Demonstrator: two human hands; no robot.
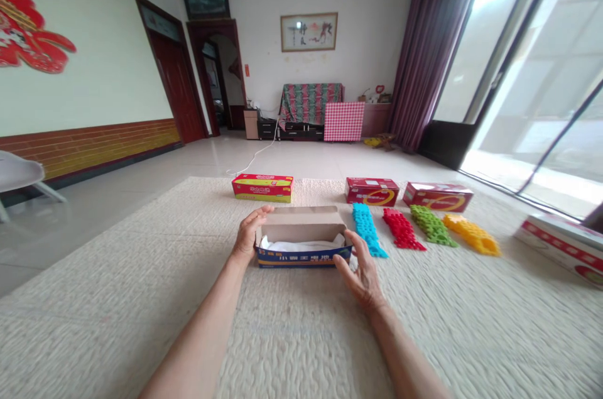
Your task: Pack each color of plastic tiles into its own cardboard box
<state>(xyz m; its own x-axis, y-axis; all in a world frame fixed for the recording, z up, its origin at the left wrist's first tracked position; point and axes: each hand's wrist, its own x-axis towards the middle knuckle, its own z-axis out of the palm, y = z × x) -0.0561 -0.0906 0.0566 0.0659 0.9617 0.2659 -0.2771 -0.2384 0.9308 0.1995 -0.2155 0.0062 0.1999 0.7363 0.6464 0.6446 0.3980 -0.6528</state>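
Note:
An open dark-blue cardboard box sits on the cream mat before me, its lid flap raised at the back. Inside lies a white lining. My left hand grips the box's left end, thumb hidden. Round the right front corner, my right hand holds the box between thumb and fingers. Just right of it lie four-coloured knobbly strips: a blue strip, a red strip, a green strip and a yellow strip.
A closed red-and-yellow box stands behind the blue one. Two dark-red boxes, one left and one right, stand behind the strips. A white-and-red box lies at far right. A white chair is at left.

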